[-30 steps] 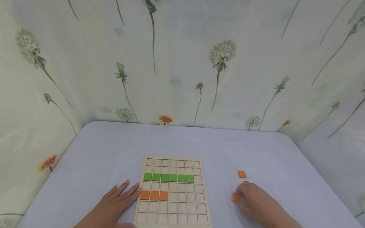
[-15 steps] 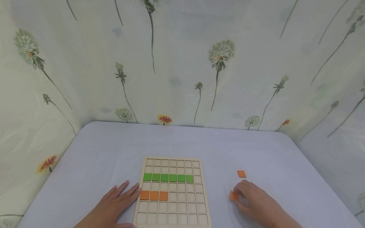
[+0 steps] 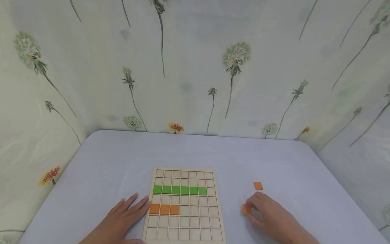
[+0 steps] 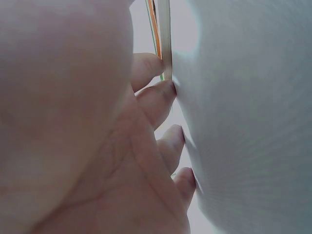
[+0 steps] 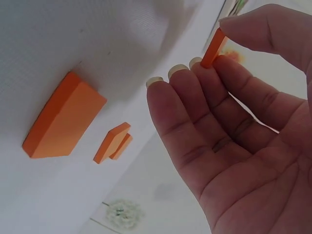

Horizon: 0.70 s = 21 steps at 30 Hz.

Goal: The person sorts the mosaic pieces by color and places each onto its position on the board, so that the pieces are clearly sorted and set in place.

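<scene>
My right hand (image 3: 269, 215) pinches a square orange tile (image 3: 246, 209) between thumb and fingertips, to the right of the wooden grid board (image 3: 223, 217). In the right wrist view that tile (image 5: 213, 48) is seen edge-on, away from the tabletop. Fingers spread, my left hand (image 3: 120, 217) lies flat on the table with its fingertips at the board's left edge; the left wrist view shows the fingers (image 4: 156, 102) touching that side. On the board, several green tiles (image 3: 184, 190) form one row. Three orange tiles (image 3: 165, 209) sit at the left of a lower row.
A loose orange tile (image 3: 258, 185) lies beyond my right hand. The right wrist view shows a nearer orange tile (image 5: 66, 117) and two more (image 5: 111, 143) farther off; the head view hides some of these behind the hand. A flowered curtain (image 3: 189, 67) stands behind the table (image 3: 195, 149).
My right hand has moved slightly left toward the board, carrying the pinched orange tile. The left hand and the tiles on the board stay as they were.
</scene>
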Tool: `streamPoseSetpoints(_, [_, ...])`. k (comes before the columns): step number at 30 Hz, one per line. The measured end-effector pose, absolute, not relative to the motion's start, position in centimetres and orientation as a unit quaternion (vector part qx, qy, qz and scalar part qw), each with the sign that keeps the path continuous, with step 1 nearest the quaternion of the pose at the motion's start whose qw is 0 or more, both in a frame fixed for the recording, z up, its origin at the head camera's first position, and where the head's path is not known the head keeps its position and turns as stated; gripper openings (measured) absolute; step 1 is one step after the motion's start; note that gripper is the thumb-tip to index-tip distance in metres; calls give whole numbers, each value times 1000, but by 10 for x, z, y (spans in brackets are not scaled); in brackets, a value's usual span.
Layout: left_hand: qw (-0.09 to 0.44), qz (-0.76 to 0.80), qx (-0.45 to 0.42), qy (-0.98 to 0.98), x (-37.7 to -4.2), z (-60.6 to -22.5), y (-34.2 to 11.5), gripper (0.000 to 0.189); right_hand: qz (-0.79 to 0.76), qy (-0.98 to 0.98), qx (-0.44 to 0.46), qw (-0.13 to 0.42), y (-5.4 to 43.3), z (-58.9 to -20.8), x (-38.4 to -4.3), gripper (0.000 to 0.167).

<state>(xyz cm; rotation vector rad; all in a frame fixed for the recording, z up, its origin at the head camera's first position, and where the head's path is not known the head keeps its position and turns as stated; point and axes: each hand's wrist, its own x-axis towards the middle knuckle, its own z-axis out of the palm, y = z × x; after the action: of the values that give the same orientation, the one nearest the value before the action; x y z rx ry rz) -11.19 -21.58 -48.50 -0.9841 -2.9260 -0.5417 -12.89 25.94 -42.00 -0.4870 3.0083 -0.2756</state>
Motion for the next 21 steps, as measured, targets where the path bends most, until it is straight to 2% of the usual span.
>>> streamPoseSetpoints(12, [5,-191,-307,-932,-111,-488,-216,97,-102,971,-215,7,254,-415,-127,24])
streamPoseSetpoints(14, [19,-178,-312,-933,-110,-488,-216,96,-105,969,-224,-4,253,-414,-127,24])
streamPoseSetpoints(21, [23,-196,-312,-929,-109,-490,-215,96,-104,967,-232,2,245,-412,-129,24])
